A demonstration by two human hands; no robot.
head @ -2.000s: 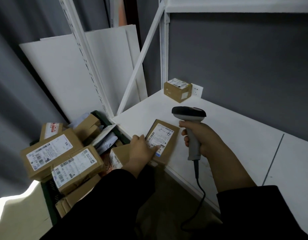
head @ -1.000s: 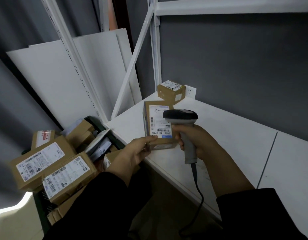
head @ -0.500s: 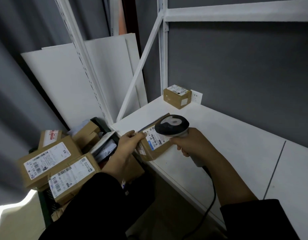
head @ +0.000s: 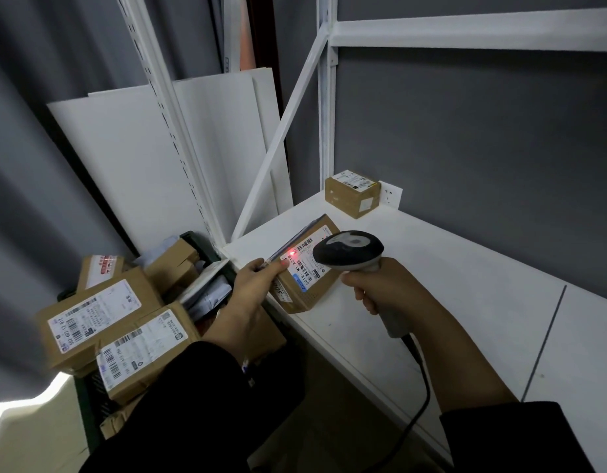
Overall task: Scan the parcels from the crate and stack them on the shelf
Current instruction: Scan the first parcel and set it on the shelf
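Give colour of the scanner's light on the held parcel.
Red spot on the label; head view.

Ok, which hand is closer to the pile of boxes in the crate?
Left. The left hand grips the parcel at the edge of the shelf, just above the crate. The right hand holds the scanner over the shelf, farther off.

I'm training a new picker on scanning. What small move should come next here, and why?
Probably tilt the scanner slightly so its red spot slides onto a barcode. The right hand aims it at the parcel that the left hand holds, but the spot sits at the label's edge beside the thumb, not across the bars.
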